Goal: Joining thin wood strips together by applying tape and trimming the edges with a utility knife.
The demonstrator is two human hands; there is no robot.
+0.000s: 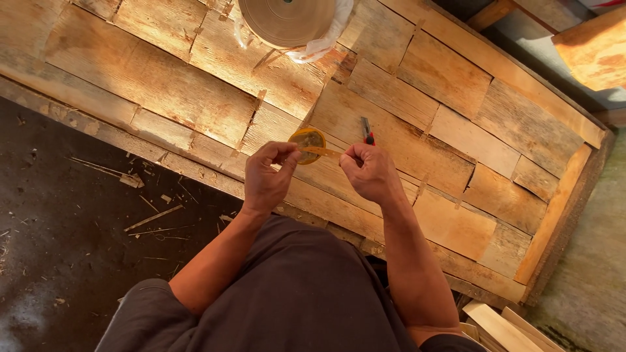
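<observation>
One small roll of yellow tape (308, 143) hangs above the wooden table (456, 130); the left hand (266, 175) pinches it closed, while the right hand (368, 171), closed, grips its strip and one cutter (367, 130).

Two hands (267, 176) (368, 173); one tape roll (308, 142); one cutter (367, 130); one large reel (287, 19)
</observation>
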